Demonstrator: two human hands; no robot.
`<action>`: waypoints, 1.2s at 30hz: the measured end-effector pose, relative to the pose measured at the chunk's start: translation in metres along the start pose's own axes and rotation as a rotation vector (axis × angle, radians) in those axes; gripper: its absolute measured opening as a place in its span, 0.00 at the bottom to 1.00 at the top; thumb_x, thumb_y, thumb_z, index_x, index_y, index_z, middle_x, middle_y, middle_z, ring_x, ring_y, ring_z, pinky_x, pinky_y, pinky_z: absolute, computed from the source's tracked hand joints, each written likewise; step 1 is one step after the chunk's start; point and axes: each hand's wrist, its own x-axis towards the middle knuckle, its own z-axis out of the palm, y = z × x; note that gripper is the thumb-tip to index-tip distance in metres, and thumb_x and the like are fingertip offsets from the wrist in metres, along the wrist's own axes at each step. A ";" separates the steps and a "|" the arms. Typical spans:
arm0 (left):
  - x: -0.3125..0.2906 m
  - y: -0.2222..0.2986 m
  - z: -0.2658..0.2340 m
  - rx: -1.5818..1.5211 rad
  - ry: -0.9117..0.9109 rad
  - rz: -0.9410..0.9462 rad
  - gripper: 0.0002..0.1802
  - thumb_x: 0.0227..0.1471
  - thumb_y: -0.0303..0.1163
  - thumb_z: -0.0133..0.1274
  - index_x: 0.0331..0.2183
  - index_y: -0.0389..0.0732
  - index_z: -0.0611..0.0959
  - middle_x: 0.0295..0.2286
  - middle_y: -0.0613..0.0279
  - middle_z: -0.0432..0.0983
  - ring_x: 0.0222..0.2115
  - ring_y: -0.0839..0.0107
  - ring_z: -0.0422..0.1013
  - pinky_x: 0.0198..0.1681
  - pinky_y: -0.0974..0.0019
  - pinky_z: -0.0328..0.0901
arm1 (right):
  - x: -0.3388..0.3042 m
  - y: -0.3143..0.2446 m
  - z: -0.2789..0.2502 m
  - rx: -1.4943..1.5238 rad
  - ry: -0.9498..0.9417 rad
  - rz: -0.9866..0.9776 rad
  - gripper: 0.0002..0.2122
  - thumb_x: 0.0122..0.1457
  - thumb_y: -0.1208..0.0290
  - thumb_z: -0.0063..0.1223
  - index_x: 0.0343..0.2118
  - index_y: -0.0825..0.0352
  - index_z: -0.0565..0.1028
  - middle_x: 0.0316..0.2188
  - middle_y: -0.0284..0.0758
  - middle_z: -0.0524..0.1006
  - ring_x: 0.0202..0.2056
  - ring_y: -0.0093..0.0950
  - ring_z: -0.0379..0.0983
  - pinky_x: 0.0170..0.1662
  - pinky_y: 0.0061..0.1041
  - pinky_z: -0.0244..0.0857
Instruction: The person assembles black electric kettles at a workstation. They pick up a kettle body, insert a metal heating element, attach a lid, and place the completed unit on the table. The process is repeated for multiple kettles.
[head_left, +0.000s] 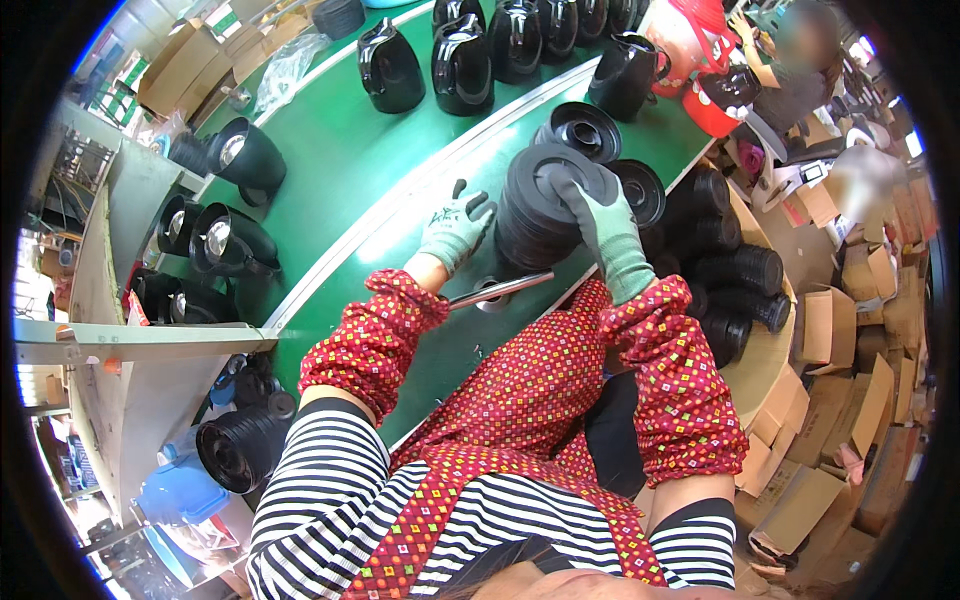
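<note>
A tall stack of black ribbed round plastic parts [538, 235] stands on the green table in front of me. My right hand [598, 215], in a grey-green glove with dark fingers, grips the top round part [545, 180] at its right side. Its fingertips are partly hidden against the black plastic. To the left of the stack, my left hand [458, 225] is raised with its gloved fingers apart and loosely bent, holding nothing. More black round parts [585, 132] lie just behind the stack. A metal bar [515, 286] juts out below it, over a round metal piece [490, 297].
Glossy black jugs [462, 68] line the far side of the green table [330, 140]. Black jug bodies [230, 238] lie at the left. Black parts fill a carton [750, 275] on my right, near empty cardboard boxes [830, 325]. Another person [800, 75] is at the far right.
</note>
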 end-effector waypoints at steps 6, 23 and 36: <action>-0.003 0.050 -0.059 -0.962 -0.140 -0.178 0.29 0.76 0.43 0.39 0.67 0.35 0.69 0.64 0.54 0.67 0.63 0.62 0.64 0.71 0.60 0.53 | -0.016 0.001 0.013 0.183 -0.039 -0.176 0.42 0.58 0.50 0.73 0.65 0.73 0.64 0.57 0.41 0.76 0.57 0.32 0.73 0.61 0.33 0.67; 0.067 -0.230 -0.292 0.379 0.352 -0.882 0.47 0.56 0.50 0.64 0.67 0.37 0.65 0.68 0.28 0.52 0.63 0.40 0.67 0.60 0.50 0.70 | -0.071 -0.013 -0.035 -0.080 0.072 -0.342 0.32 0.72 0.55 0.54 0.69 0.72 0.60 0.62 0.48 0.70 0.61 0.37 0.69 0.65 0.33 0.61; -0.046 -0.055 -0.274 0.303 0.309 -0.055 0.29 0.47 0.34 0.66 0.51 0.39 0.77 0.58 0.42 0.73 0.45 0.45 0.79 0.46 0.51 0.75 | -0.166 -0.095 0.026 0.208 -0.425 -0.236 0.33 0.64 0.70 0.65 0.68 0.74 0.62 0.61 0.48 0.70 0.54 0.31 0.74 0.58 0.31 0.69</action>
